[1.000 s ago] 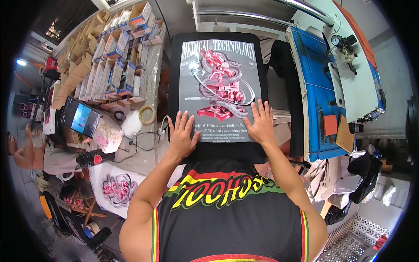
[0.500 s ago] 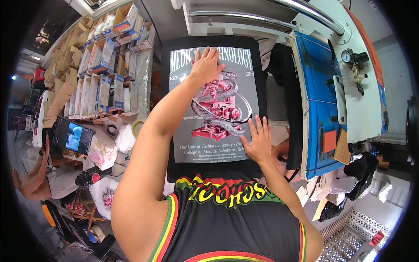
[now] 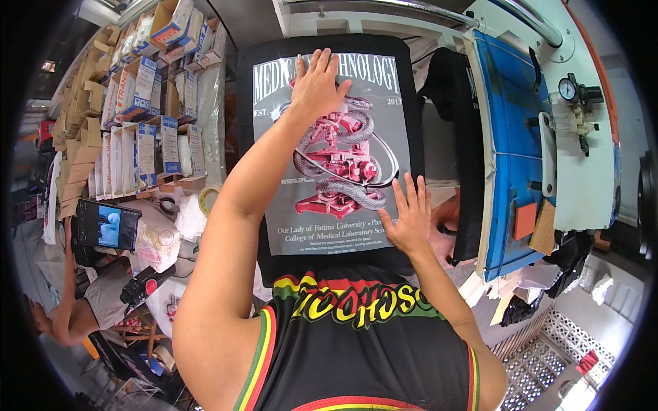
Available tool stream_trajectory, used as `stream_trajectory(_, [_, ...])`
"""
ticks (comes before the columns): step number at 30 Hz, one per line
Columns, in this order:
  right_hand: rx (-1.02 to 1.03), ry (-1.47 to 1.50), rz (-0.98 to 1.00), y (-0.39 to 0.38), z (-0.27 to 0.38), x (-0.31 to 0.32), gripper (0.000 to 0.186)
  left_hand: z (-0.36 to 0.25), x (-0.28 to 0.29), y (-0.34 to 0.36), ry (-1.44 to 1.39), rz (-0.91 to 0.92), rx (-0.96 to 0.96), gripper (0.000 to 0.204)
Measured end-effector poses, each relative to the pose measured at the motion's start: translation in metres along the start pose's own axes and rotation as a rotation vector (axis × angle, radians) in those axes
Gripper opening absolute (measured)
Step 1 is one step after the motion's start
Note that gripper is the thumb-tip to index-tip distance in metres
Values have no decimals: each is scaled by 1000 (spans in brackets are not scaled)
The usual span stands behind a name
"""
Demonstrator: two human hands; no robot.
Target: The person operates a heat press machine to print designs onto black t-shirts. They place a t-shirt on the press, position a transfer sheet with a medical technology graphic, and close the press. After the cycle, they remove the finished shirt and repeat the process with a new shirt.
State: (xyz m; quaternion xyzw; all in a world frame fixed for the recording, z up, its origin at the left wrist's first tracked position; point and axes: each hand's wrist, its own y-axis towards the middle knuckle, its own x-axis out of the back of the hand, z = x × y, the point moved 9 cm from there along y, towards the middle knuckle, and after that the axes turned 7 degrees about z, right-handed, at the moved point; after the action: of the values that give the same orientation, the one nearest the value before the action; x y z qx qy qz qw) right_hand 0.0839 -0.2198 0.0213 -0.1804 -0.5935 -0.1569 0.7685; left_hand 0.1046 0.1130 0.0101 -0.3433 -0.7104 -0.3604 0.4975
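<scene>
Rest right hand (image 3: 409,218) lightly across lower right edge of printed sheet (image 3: 334,161), laid on black fabric (image 3: 411,137), with fingers extended, gripping nothing. Farther up, smooth outward with left hand (image 3: 319,87), likewise spread and empty near sheet's top, avoiding wrinkles and matching edges squarely to the fabric's.

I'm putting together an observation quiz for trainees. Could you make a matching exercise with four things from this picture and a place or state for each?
Things:
1. left hand
2. right hand
3. round gauge
4. dark-framed screen

Places and states:
A. at the white panel on the right
B. over the upper part of the print
C. lit, showing a bluish picture
D. at the print's lower right edge

Pairs: 1-B, 2-D, 3-A, 4-C
</scene>
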Motion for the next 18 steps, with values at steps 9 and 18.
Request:
stream_trajectory(9, [1, 38, -43, 0, -1, 3, 69, 2, 1, 1, -29, -6, 14, 66])
stream_trajectory(18, [18, 13, -54, -3, 3, 5, 69, 35, 81, -87, -356, -223, -120, 31])
